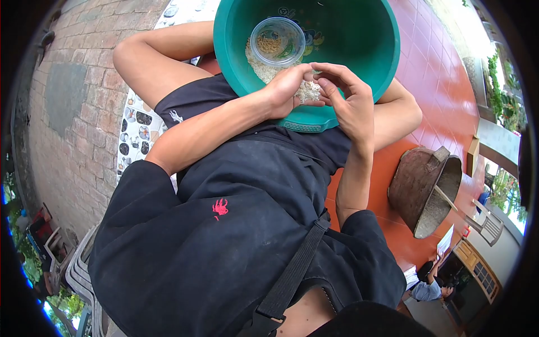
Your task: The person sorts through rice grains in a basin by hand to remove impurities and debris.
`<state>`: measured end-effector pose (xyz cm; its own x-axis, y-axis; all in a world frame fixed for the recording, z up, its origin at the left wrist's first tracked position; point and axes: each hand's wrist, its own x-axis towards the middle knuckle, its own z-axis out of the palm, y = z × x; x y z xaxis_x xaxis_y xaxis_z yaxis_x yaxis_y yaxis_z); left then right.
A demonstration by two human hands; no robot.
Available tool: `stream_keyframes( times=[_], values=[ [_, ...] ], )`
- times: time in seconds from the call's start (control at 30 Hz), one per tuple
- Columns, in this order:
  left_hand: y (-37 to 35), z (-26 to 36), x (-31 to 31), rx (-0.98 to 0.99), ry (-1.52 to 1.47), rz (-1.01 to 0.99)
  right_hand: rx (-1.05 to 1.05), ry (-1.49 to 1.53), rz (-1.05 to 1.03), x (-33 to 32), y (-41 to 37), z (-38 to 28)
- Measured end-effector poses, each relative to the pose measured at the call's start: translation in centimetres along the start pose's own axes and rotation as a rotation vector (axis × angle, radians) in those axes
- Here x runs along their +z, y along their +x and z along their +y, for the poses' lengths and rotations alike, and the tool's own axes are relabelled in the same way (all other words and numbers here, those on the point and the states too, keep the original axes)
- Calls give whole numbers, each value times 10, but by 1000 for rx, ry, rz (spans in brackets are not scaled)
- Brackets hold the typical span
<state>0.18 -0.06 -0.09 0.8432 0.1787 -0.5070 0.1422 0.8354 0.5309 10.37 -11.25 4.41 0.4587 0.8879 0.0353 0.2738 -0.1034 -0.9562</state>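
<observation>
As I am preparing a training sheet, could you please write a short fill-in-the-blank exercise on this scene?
1. The large basin is a bluish ____.
2. The clear round container stands not outside the basin but ____ it.
3. The grains between the left hand and right hand are nearly ____ in colour.

Missing words: green; inside; white.

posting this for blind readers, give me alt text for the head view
A seated person holds white grains in a cupped left hand, the right hand close beside them, over the near side of a green basin. Inside the basin are more white grains and a clear tub of brownish grains.
</observation>
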Motion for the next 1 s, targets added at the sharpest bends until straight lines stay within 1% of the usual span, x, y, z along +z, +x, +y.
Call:
stream_keyframes(
  times=[0.03, 0.07, 0.13, 0.17, 0.27, 0.33, 0.47, 0.57, 0.67, 0.73, 0.87, 1.0],
  values=[
    [3, -2, -4, -28, -37, 3, -24, -126, 0, -4, -1, 3],
    [6, -4, -7, -56, -73, 6, -26, -125, 1, -6, -2, 5],
    [7, -4, -8, -57, -74, -18, -104, -287, 31, -8, -5, 6],
    [8, -4, -9, -58, -77, -42, -103, -287, 32, -8, -5, 9],
    [16, -11, -16, -61, -105, -21, -134, -358, 57, -7, -9, 15],
    [11, -8, -9, -47, -104, 12, -166, -477, -19, -6, -10, 17],
    [4, -4, -2, -30, -91, 76, -163, -526, -32, 0, -9, 21],
    [7, -6, -5, -36, -78, 59, -170, -597, -43, 3, -7, 22],
    [8, -7, -7, -35, -88, 59, -199, -633, -42, 5, -5, 21],
    [5, -6, -4, -35, -77, 68, -263, -699, -47, 5, -5, 19],
    [4, -5, -3, -45, -61, 80, -286, -717, -45, 7, -4, 19],
    [3, -4, -3, -30, -61, 63, -265, -704, -46, 7, -4, 20]
  ],
)
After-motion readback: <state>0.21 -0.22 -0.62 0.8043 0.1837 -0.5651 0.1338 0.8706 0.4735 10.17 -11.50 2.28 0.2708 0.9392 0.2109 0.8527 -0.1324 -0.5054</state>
